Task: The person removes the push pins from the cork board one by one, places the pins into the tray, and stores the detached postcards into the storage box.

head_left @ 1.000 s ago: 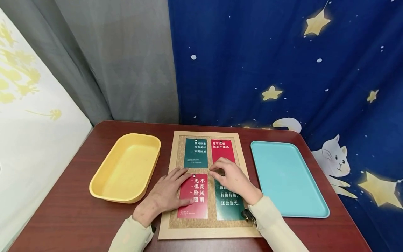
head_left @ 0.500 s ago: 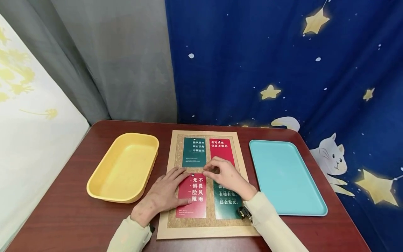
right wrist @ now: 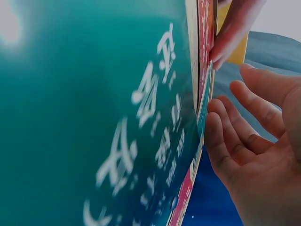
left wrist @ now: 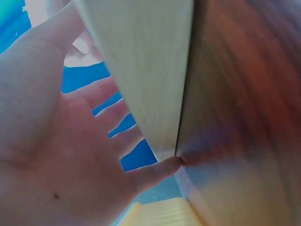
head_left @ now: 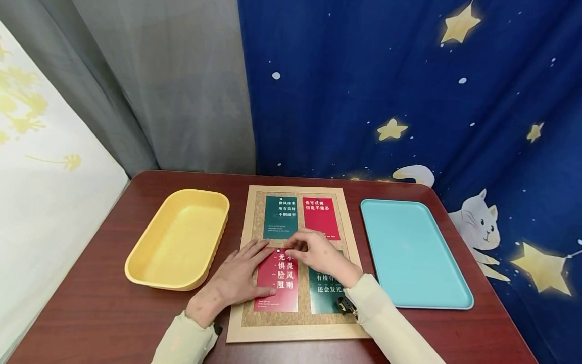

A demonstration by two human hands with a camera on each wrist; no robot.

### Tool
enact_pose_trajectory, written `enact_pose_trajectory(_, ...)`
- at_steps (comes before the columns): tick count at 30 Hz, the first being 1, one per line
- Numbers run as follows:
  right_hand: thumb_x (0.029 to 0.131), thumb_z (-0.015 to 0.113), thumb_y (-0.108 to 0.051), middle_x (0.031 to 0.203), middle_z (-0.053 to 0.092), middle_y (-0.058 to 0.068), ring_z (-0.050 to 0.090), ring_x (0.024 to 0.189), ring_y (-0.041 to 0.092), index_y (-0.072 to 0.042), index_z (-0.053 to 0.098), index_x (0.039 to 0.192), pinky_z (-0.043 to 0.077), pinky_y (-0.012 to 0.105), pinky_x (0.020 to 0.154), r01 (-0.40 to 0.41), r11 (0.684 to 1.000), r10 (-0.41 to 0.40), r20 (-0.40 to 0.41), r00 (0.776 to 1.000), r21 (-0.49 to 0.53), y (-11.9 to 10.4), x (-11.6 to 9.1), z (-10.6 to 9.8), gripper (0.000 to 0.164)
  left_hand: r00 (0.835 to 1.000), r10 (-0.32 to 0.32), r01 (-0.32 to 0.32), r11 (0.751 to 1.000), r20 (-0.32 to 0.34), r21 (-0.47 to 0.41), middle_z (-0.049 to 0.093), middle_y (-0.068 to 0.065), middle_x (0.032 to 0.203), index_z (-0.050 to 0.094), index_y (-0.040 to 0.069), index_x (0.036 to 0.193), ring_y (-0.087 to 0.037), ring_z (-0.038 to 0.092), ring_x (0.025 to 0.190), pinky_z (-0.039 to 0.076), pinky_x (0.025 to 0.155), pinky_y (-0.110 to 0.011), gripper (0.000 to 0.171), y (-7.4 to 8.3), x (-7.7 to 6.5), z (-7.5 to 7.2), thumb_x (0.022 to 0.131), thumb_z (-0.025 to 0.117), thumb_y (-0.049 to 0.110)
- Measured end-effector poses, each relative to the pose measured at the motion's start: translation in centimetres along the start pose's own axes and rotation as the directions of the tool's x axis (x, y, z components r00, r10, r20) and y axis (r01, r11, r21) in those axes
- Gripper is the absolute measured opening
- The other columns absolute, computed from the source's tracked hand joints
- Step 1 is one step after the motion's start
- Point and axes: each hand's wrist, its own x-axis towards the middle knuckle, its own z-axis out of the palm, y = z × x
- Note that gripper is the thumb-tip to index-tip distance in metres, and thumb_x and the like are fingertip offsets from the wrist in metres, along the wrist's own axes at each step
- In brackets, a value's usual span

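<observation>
Four cards would be too many to list singly, so several printed cards lie on a wood-framed cork board. My left hand rests flat with fingers spread, over the board's left frame and the edge of the lower-left red card. A small pushpin sits at that card's top. Beside it, my right hand hovers with thumb and forefinger bent towards each other; the right wrist view shows nothing between them. Under this hand lies the lower-right green card, its top hidden. Farther up are a green card and a red card.
A yellow bin stands left of the board on the dark red table. To the right lies a flat turquoise tray. Grey and blue curtains hang behind the table.
My right hand has moved left, from above the lower-right green card to the top of the lower-left red card. My left hand has stayed in place.
</observation>
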Motion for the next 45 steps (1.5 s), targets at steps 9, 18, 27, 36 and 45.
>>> enact_pose_trajectory(9,0.097,0.075,-0.019,0.098,0.070,-0.003,0.065,0.084,0.010,-0.013,0.077,0.108,0.055,0.020,0.074,0.030,0.999,-0.029,0.035,0.999,-0.020,-0.5,0.5,0.5,0.013,0.999,0.043,-0.043,0.999,-0.033,-0.023,0.038,-0.003,0.169,0.047,0.022,0.158,-0.035,0.029,0.160,0.037,0.120,-0.067,0.100,0.2,-0.7,0.0,0.074,0.087,0.059)
enact_pose_trajectory(18,0.098,0.074,-0.018,0.100,0.071,-0.001,0.066,0.087,0.010,-0.011,0.076,0.112,0.056,0.020,0.078,0.044,0.999,-0.042,0.068,0.997,-0.020,0.0,0.9,0.6,0.016,0.998,0.057,-0.057,0.998,-0.042,0.000,0.040,-0.004,0.166,0.050,0.021,0.156,-0.035,0.033,0.156,0.036,0.118,-0.070,0.100,0.3,-1.3,0.2,0.072,0.088,0.061)
enact_pose_trajectory(27,0.099,0.073,-0.019,0.099,0.069,-0.002,0.063,0.087,0.009,-0.013,0.076,0.114,0.055,0.021,0.079,0.039,0.999,-0.036,0.095,0.995,-0.030,0.2,1.3,0.8,0.017,0.999,0.041,-0.041,0.999,-0.030,0.011,0.039,-0.004,0.167,0.050,0.021,0.155,-0.036,0.029,0.158,0.033,0.120,-0.071,0.099,0.2,-1.4,0.4,0.073,0.087,0.061)
enact_pose_trajectory(36,0.100,0.071,-0.020,0.100,0.071,-0.003,0.058,0.081,0.007,-0.016,0.078,0.115,0.052,0.022,0.071,0.046,0.998,-0.041,0.114,0.993,-0.040,0.4,1.7,0.7,0.017,1.000,0.022,-0.021,1.000,-0.021,0.018,0.038,-0.003,0.168,0.050,0.023,0.156,-0.035,0.029,0.159,0.033,0.120,-0.070,0.100,0.3,-1.4,0.4,0.072,0.086,0.063)
enact_pose_trajectory(45,0.100,0.072,-0.019,0.102,0.072,-0.003,0.057,0.079,0.006,-0.017,0.078,0.118,0.051,0.020,0.069,0.035,0.998,-0.029,0.133,0.991,-0.043,0.7,1.9,0.6,0.019,0.999,0.032,-0.031,0.999,-0.038,0.019,0.041,-0.004,0.166,0.049,0.023,0.156,-0.037,0.031,0.157,0.036,0.118,-0.070,0.101,0.5,-1.5,0.3,0.072,0.087,0.063)
